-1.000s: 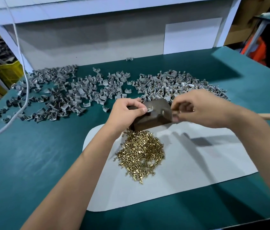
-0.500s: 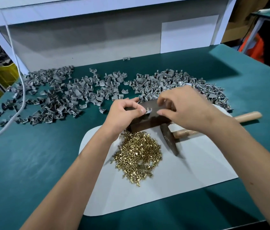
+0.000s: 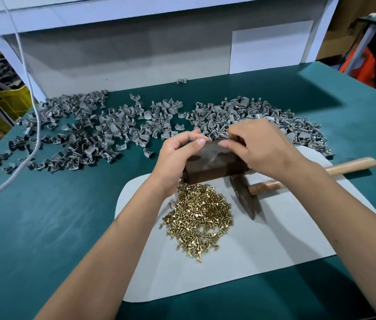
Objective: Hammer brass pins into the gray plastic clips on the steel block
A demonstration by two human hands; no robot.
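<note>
- The block (image 3: 214, 166) sits dark and brownish at the far edge of the white mat (image 3: 263, 250), a blurred pale patch across its top face.
- Left hand (image 3: 177, 158) curls round the block's left end, thumb lying on the top edge.
- Right hand (image 3: 261, 146) is bent over the block's right side, fingertips pressed together at the top; whether they pinch anything, I cannot tell, it is too blurred.
- Pins (image 3: 199, 215), shiny gold and short, lie heaped on the mat just in front of the block.
- The hammer (image 3: 247, 195) lies flat on the mat right of the pins, dark head toward us, wooden handle running out under the right wrist.
- Clips (image 3: 94, 132), grey and curved, are strewn in a wide band across the green table (image 3: 44, 227) behind the block, with one stray near the back wall.
- A white cable (image 3: 33, 93) hangs down on the left and trails over the table.
- Behind it, a yellow crate (image 3: 9, 100); at far right, something orange under another bench.
</note>
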